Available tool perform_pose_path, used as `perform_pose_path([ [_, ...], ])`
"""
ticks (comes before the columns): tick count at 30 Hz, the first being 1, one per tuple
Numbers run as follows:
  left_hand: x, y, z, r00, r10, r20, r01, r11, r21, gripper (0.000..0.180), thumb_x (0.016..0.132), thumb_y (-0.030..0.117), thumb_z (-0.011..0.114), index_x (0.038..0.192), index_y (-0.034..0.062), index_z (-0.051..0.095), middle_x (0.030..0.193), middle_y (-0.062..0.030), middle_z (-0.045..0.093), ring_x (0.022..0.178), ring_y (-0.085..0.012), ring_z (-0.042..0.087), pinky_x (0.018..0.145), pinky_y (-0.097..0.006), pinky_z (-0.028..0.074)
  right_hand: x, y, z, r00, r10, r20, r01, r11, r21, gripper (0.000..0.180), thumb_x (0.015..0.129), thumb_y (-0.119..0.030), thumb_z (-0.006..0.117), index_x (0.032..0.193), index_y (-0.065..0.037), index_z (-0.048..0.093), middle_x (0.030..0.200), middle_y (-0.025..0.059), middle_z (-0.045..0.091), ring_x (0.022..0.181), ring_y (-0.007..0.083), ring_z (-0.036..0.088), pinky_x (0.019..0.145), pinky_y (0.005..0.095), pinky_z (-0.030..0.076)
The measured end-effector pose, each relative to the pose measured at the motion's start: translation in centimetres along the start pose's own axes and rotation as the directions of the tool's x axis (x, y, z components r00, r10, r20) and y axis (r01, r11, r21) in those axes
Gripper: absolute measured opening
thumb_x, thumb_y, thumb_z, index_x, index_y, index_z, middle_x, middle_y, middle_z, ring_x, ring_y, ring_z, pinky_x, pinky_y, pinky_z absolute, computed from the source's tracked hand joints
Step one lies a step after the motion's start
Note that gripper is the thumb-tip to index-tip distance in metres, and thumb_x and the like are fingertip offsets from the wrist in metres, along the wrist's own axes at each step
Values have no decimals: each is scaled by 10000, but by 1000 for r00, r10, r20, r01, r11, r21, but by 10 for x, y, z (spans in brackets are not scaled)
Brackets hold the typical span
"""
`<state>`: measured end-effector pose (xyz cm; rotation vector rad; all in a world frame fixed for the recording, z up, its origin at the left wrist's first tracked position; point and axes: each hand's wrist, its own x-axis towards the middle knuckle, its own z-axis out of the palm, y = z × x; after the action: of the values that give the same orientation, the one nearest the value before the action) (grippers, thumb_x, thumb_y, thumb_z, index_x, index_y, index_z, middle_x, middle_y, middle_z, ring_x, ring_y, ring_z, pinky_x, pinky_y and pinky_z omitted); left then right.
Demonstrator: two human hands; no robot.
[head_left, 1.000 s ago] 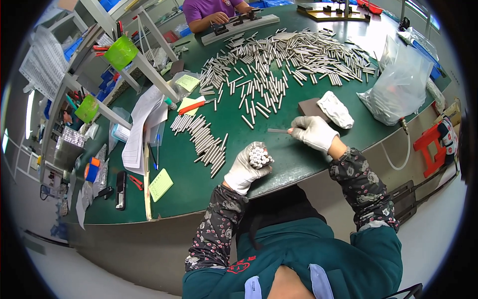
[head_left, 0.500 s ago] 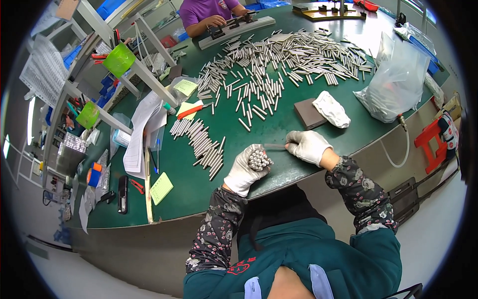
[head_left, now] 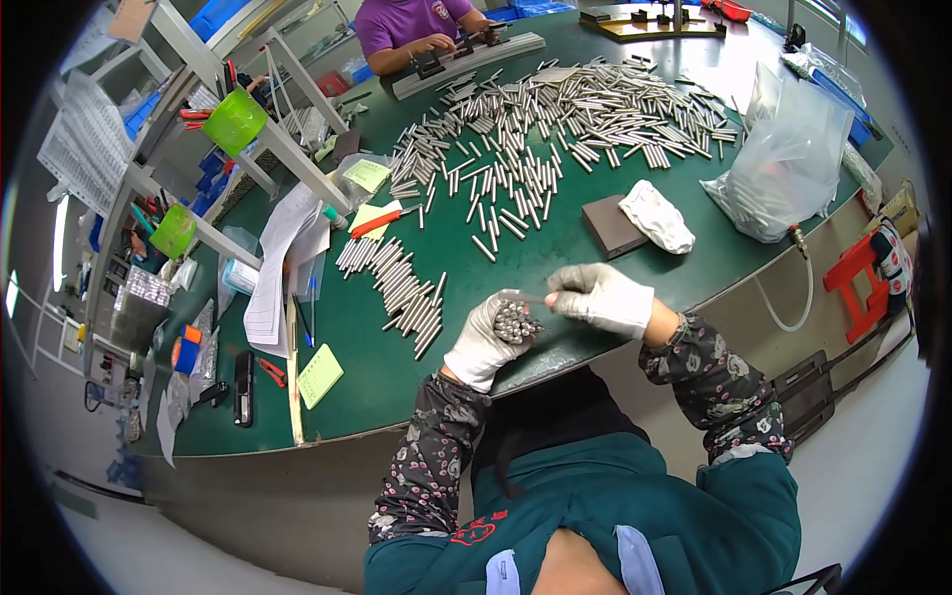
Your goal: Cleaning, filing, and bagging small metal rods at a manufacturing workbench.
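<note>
My left hand (head_left: 478, 343), in a white glove, is wrapped round a bundle of short metal rods (head_left: 518, 323), their round ends facing up. My right hand (head_left: 607, 300), gloved too, pinches one end of a single metal rod (head_left: 533, 297) between thumb and fingers. This rod reaches left to the top of the bundle; whether it touches cannot be made out. Left of my left hand, a smaller group of rods (head_left: 402, 288) lies on the green table (head_left: 397, 397). Farther off spreads a large heap of similar rods (head_left: 635, 114).
A brown block (head_left: 610, 226) with a white cloth (head_left: 658, 218) lies beyond my right hand. At right stands a clear plastic bag (head_left: 778, 169). Papers (head_left: 281, 268), an orange-handled tool (head_left: 382, 221) and yellow notes (head_left: 320, 375) lie left. A co-worker (head_left: 412, 30) works across the table.
My right hand has moved left and slightly up, bringing the single rod closer to the bundle. My left hand has stayed nearly in place, still holding the bundle.
</note>
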<state>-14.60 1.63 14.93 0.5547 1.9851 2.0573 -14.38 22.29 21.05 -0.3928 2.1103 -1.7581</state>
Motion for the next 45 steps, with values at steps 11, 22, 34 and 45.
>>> perform_pose_path([
  [11,-1,4,3,994,95,59,-102,986,134,438,609,-59,708,984,55,512,827,24,539,747,-66,524,689,-212,451,1,-10,-8,987,155,32,-150,980,-133,311,790,-277,620,895,15,595,663,3,534,562,72,449,533,219,393],
  [22,5,21,18,864,484,139,-431,569,700,407,560,-33,679,932,44,532,776,-103,547,710,-287,560,627,-323,456,-25,7,12,987,123,-103,-128,991,-48,270,857,-243,505,951,2,565,726,40,578,619,98,478,597,243,412],
  [34,5,15,19,836,531,136,-449,521,726,386,581,-38,654,943,37,542,773,-110,554,707,-290,561,620,-335,459,-40,22,-1,979,-132,-157,68,930,-361,249,832,-232,534,956,-22,584,751,195,601,708,288,617,632,339,466],
  [45,3,10,16,813,552,187,-503,504,702,400,573,-41,649,950,38,542,771,-116,552,718,-295,559,621,-346,460,-40,22,3,980,-133,-146,79,943,-323,252,831,-200,552,992,-10,588,749,167,606,654,232,581,648,310,463],
])
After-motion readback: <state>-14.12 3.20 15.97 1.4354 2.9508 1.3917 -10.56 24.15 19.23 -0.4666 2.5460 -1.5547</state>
